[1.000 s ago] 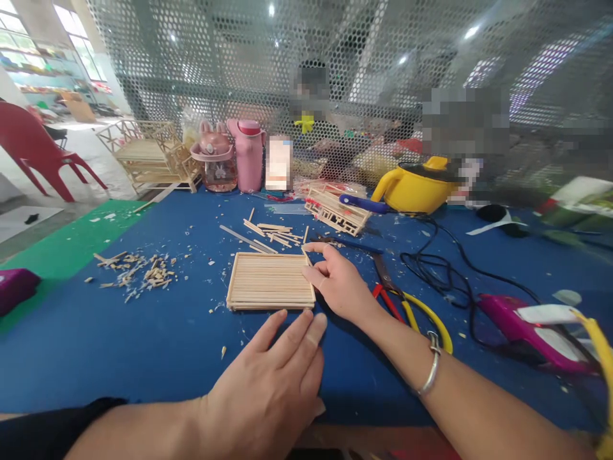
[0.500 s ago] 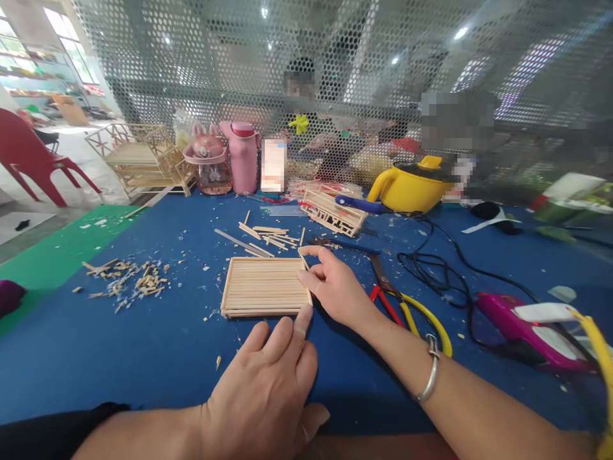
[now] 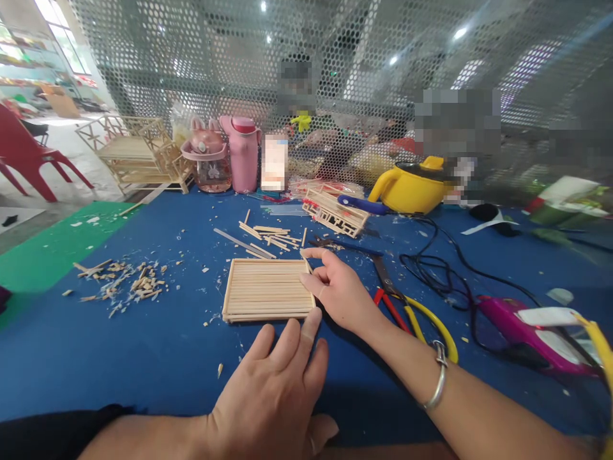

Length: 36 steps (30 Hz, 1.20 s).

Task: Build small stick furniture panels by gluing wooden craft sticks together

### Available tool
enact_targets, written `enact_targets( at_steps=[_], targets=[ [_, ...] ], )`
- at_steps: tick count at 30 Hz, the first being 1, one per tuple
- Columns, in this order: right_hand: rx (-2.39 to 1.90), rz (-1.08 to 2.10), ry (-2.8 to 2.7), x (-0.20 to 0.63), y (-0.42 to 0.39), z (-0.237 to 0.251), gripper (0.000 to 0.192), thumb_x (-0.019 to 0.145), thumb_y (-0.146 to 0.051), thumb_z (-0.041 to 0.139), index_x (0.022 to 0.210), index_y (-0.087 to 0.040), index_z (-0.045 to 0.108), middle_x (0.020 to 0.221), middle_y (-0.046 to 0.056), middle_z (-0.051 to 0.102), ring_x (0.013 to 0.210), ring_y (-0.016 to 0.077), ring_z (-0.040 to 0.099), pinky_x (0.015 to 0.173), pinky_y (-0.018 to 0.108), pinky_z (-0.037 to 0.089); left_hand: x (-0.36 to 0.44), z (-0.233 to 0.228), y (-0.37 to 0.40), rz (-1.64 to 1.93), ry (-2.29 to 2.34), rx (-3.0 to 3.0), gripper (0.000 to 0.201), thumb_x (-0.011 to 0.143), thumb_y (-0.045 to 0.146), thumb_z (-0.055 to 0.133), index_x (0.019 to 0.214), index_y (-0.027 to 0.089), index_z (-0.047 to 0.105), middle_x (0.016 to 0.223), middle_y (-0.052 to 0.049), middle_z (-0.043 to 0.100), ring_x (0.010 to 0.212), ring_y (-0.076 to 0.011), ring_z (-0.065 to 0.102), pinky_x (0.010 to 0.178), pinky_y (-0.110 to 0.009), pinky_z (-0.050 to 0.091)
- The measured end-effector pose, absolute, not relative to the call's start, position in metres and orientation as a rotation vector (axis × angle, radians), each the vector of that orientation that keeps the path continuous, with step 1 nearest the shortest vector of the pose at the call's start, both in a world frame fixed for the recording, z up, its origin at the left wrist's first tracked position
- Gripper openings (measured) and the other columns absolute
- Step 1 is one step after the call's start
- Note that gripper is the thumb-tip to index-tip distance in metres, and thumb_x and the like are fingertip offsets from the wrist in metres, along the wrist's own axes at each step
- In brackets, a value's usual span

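A rectangular panel of pale wooden sticks (image 3: 268,291), with raised strips along its rim, lies flat on the blue table. My right hand (image 3: 342,291), wearing a silver bangle, pinches a thin wooden stick (image 3: 311,281) between thumb and forefinger, along the panel's right edge. My left hand (image 3: 275,386) is in front, palm down with fingers apart. One of its fingertips touches the panel's near right corner, by the stick's near end. Behind the panel lie several loose cut sticks (image 3: 278,237) and a clear glue stick (image 3: 242,241).
Right of my right hand are red-and-yellow-handled cutters (image 3: 402,306), a purple hot glue gun (image 3: 531,335) and a black cable (image 3: 435,268). Wood scraps (image 3: 129,281) lie left. Behind stand a pink bottle (image 3: 244,156), a yellow pot (image 3: 412,188) and a stick-built model (image 3: 136,153).
The stick in my right hand now sits closer in line with the panel's right edge. My left hand has shifted slightly right and nearer me. The camera view has moved a little.
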State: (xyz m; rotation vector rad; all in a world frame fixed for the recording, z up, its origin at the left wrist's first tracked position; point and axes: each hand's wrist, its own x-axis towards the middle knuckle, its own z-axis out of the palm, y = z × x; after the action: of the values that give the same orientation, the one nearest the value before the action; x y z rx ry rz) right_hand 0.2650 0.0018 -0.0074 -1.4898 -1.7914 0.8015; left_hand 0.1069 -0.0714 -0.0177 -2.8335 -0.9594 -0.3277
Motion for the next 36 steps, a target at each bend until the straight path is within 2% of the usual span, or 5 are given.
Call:
enact_targets(
  at_steps=[6,10,14,22,36],
  targets=[
    [-1.484,0.753,-1.828,0.265,0.002,-0.007,0.033,0.083,-0.025,0.050,0.115,-0.019,0.048,0.050,-0.010,0.040,0.048,0.0104,0.038,0.053,0.024,0.033,0.107,-0.020,-0.072,-0.377,-0.936,-2.881,0.064,0.076,0.056,0.054,0.124,0.013,0.051,0.138,-0.021,0.045,0.108,-0.0312,0.055,0.079,-0.041,0.046],
    [-1.481,0.725,-1.845,0.265,0.001,-0.006,0.033,0.082,-0.026,0.050,0.114,-0.019,0.047,0.050,-0.010,0.040,0.049,0.0106,0.039,0.054,0.024,0.032,0.102,0.005,-0.065,-0.676,-0.853,-2.994,0.032,0.082,0.042,0.051,0.100,0.018,0.063,0.121,-0.010,0.062,0.086,-0.0217,0.060,0.070,-0.034,0.049],
    [-1.460,0.807,-1.811,0.265,0.002,-0.008,0.036,0.081,-0.026,0.051,0.115,-0.018,0.047,0.051,-0.011,0.040,0.048,0.0103,0.039,0.052,0.023,0.031,0.092,0.039,-0.012,-0.957,-1.118,-2.888,0.028,0.089,0.021,0.039,0.098,0.016,0.065,0.099,-0.008,0.069,0.092,-0.0210,0.059,0.083,-0.035,0.045],
    [-1.454,0.837,-1.751,0.265,0.001,-0.009,0.042,0.081,-0.029,0.053,0.121,-0.020,0.044,0.051,-0.011,0.038,0.048,0.0101,0.039,0.051,0.023,0.031,0.107,0.031,0.096,-0.159,-1.279,-3.439,0.030,0.083,0.033,0.050,0.099,0.019,0.070,0.094,-0.004,0.073,0.082,-0.0183,0.061,0.070,-0.027,0.043],
    [-1.437,0.806,-1.769,0.272,-0.001,-0.002,0.042,0.087,-0.043,0.046,0.121,-0.019,0.046,0.055,-0.007,0.047,0.051,0.0115,0.045,0.051,0.024,0.034,0.112,0.026,0.098,-0.213,-1.147,-3.576,0.022,0.078,0.029,0.059,0.093,0.022,0.073,0.084,0.001,0.074,0.079,-0.0146,0.061,0.071,-0.022,0.041]
  ],
)
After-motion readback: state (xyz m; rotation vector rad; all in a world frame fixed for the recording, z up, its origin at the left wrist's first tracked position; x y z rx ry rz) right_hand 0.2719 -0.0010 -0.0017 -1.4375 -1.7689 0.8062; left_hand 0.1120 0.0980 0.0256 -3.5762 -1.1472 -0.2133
